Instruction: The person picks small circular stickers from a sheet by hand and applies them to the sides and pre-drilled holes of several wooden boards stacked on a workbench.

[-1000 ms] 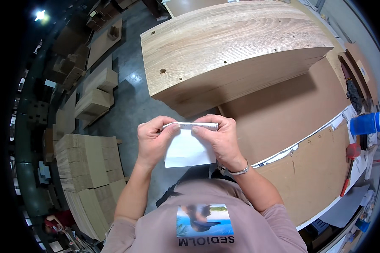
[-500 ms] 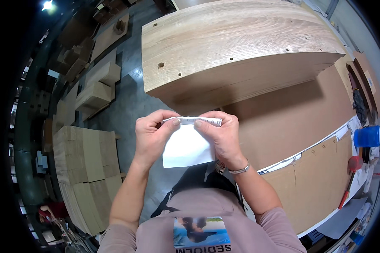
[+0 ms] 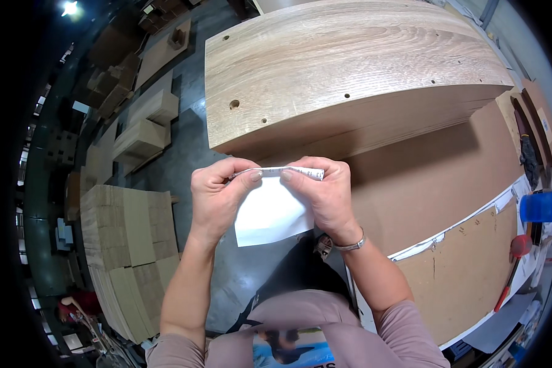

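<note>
A small white paper packet (image 3: 270, 214) hangs between both hands at chest height. My left hand (image 3: 214, 196) pinches its top edge from the left with thumb and forefinger. My right hand (image 3: 325, 193), a metal bracelet on its wrist, pinches the same top edge from the right. The top strip of the packet is folded or creased along the fingertips. Just beyond the hands lies a stack of wood-grain panels (image 3: 349, 67) with drilled holes, its near edge facing me.
The panels rest on a brown fibreboard sheet (image 3: 435, 184) to the right. A blue cup (image 3: 541, 206) and a red-handled tool (image 3: 513, 264) sit at the far right. Stacks of cardboard (image 3: 126, 245) stand on the grey floor to the left.
Both hands, with the packet, stay together and appear slightly higher in the view; the grip on the top edge is the same.
</note>
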The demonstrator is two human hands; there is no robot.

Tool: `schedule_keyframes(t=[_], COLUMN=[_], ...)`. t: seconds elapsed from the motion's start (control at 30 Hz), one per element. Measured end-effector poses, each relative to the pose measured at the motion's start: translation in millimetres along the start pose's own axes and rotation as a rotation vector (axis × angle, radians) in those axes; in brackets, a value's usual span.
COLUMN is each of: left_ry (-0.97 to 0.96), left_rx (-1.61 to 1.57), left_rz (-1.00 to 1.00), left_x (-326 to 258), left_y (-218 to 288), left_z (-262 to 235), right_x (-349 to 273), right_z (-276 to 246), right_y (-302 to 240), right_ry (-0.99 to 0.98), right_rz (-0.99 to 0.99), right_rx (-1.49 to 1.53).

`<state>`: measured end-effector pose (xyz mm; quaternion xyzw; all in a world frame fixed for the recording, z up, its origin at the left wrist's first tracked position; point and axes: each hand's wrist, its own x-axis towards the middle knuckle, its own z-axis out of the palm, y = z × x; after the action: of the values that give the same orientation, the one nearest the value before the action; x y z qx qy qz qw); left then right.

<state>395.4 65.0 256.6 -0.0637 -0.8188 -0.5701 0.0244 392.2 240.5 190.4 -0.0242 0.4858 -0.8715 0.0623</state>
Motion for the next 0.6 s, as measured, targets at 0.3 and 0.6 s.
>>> schedule_keyframes(t=[0.3, 0.6], left_ry=[-0.007, 0.110], left_rx=[-0.030, 0.740], left_rz=[-0.059, 0.616], left_x=[0.1, 0.5], left_y=[-11.0, 25.8], left_z=[-6.9, -4.4], right_x=[-0.8, -3.6], right_z=[6.3, 0.0], right_y=[3.1, -21.3], right_ry=[0.039, 0.038], right_rz=[-0.024, -0.092], right_rx=[0.015, -0.258])
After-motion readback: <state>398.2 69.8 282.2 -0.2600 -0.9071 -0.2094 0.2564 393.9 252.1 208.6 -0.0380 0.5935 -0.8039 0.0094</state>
